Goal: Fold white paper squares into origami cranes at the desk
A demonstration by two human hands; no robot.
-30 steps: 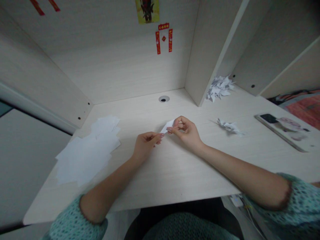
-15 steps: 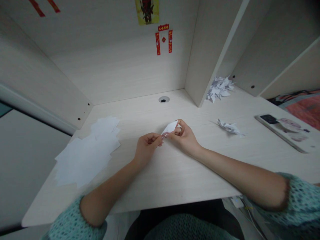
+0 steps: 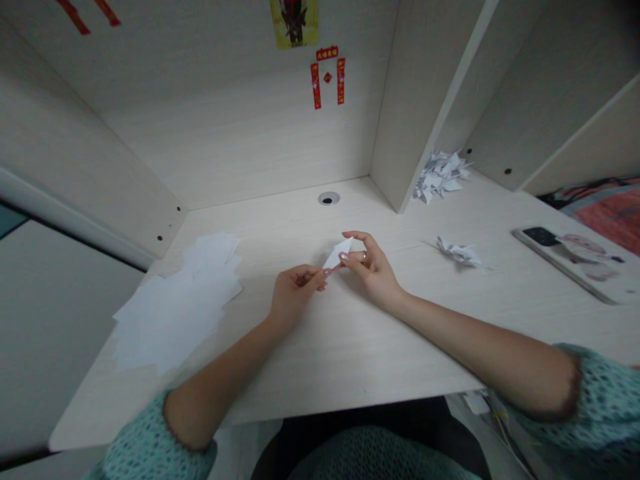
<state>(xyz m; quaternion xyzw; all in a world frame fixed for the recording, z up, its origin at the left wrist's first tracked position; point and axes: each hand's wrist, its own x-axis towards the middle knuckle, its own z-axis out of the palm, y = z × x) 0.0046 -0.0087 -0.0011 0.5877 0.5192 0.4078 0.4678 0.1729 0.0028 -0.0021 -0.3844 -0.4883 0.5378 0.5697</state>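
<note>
A small piece of folded white paper (image 3: pixel 338 255) is held between my hands just above the middle of the desk. My left hand (image 3: pixel 295 291) pinches its lower left end between thumb and fingers. On the right side, the thumb and fingers of my right hand (image 3: pixel 371 269) grip the paper's near edge, with the index finger reaching over its upper tip. A ring shows on that hand. The paper looks narrow and pointed; its inner folds are too small to make out.
Loose white paper sheets (image 3: pixel 175 303) spread over the desk's left side. To the right lie a folded paper piece (image 3: pixel 461 253) and a phone (image 3: pixel 570 260) in a decorated case. A heap of folded paper (image 3: pixel 441 177) sits behind the upright divider (image 3: pixel 413 113). A cable hole (image 3: pixel 329 199) is at the back.
My right thumb has slid up and right along the paper, away from my left fingertips, and the right index finger has lifted and stretched out. My left hand has stayed almost still.
</note>
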